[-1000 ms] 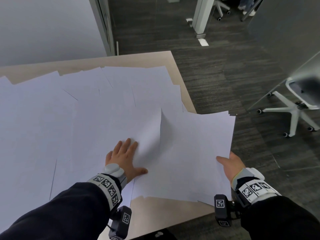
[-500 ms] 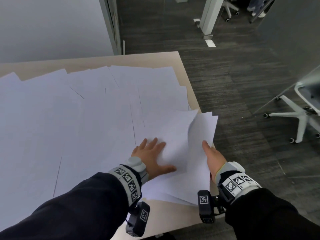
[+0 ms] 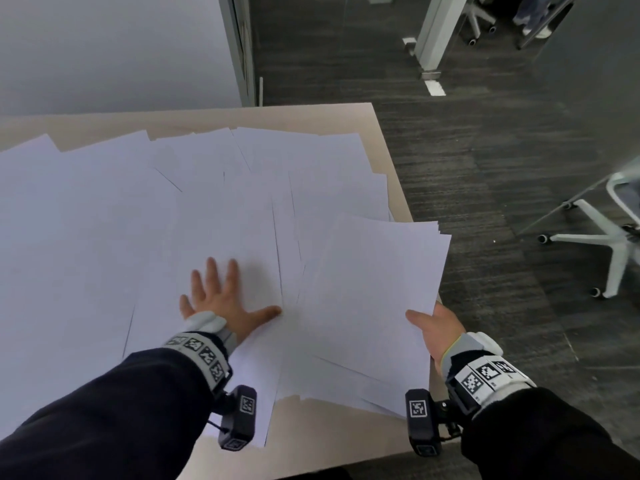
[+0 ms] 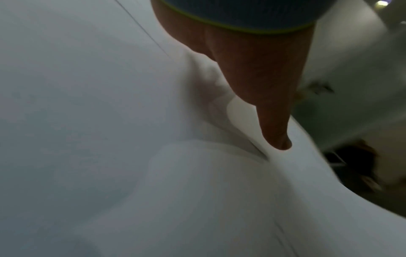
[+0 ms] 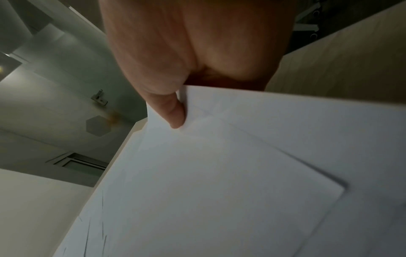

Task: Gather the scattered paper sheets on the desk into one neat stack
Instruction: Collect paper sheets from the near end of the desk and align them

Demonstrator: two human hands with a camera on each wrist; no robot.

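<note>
The white paper sheets (image 3: 138, 237) lay spread in a loose, overlapping layer, their edges fanned at different angles, reaching ahead of and to the left of the left hand (image 3: 221, 303), which pressed flat on them with straight, spread fingers. A gathered bundle of sheets (image 3: 374, 289) (blank, with edges slightly staggered) sat between the two hands, its far right corner jutting past the bench (image 3: 398, 188) edge. The right hand (image 3: 436, 327) held its near right edge, thumb on top, seen close in the right wrist view (image 5: 175, 114).
</note>
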